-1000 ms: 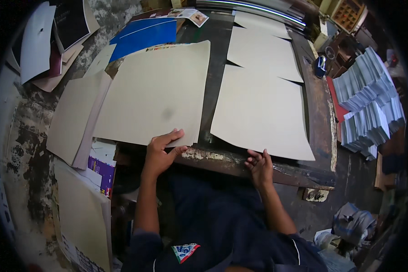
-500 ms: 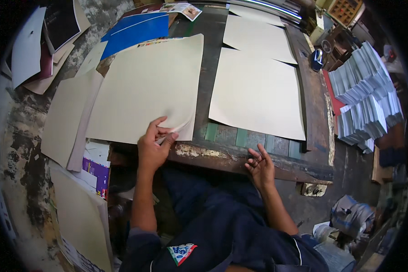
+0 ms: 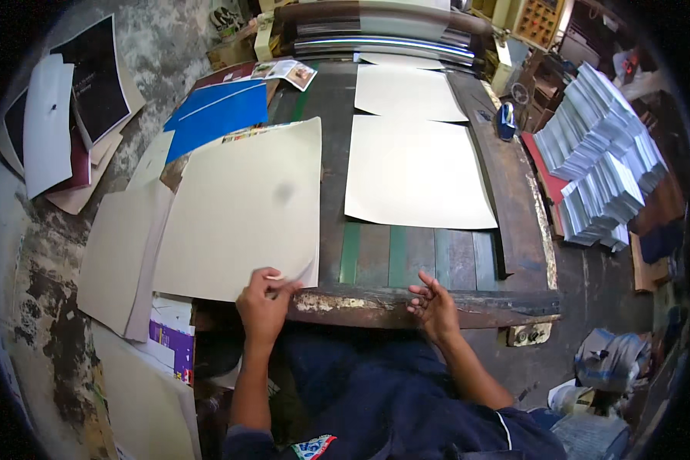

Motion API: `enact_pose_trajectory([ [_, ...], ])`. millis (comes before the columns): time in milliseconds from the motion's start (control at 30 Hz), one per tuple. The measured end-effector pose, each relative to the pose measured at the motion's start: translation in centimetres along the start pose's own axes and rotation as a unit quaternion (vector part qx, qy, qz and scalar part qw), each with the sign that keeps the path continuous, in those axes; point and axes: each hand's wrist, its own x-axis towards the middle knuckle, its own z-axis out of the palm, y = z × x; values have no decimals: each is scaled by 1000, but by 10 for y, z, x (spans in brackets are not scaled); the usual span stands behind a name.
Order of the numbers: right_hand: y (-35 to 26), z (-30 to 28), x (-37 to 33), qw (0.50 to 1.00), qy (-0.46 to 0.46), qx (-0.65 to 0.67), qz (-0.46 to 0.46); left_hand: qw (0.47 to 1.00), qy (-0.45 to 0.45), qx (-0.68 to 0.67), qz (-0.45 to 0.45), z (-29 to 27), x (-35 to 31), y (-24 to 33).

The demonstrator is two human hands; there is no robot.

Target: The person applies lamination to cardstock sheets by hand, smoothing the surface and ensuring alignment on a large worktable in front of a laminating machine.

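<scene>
My left hand (image 3: pixel 264 305) pinches the near right corner of the top cream paper sheet (image 3: pixel 238 207), and that corner curls up off the sheets under it. Over the table's front edge hovers my right hand (image 3: pixel 435 307), palm turned up and fingers apart, holding nothing. Beyond it, a cream sheet (image 3: pixel 418 172) lies flat on the machine's feed table (image 3: pixel 376 253), its far edge meeting another cream sheet (image 3: pixel 406 92). These sheets line up toward metal rollers (image 3: pixel 383 47) at the far end.
A metal guide rail (image 3: pixel 487 192) runs along the sheets' right side. At right stand tall stacks of folded white paper (image 3: pixel 590 130). Blue sheets (image 3: pixel 222 107) and an open booklet (image 3: pixel 284 73) lie far left. More cream sheets (image 3: pixel 123 253) lean left of the pile.
The sheets on the feed table have moved away toward the rollers, baring more green belt. My view has tilted up. My left hand still pinches the corner; my right stays open.
</scene>
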Motion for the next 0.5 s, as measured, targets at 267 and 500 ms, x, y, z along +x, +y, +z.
enact_pose_trajectory([
  [267, 3, 7, -6, 999, -11, 9, 45, 971, -78, -228, -9, -3, 3, -43],
  [500, -31, 52, -15, 993, -105, -42, 24, 988, 44, -130, 63, 3, -30, -16],
])
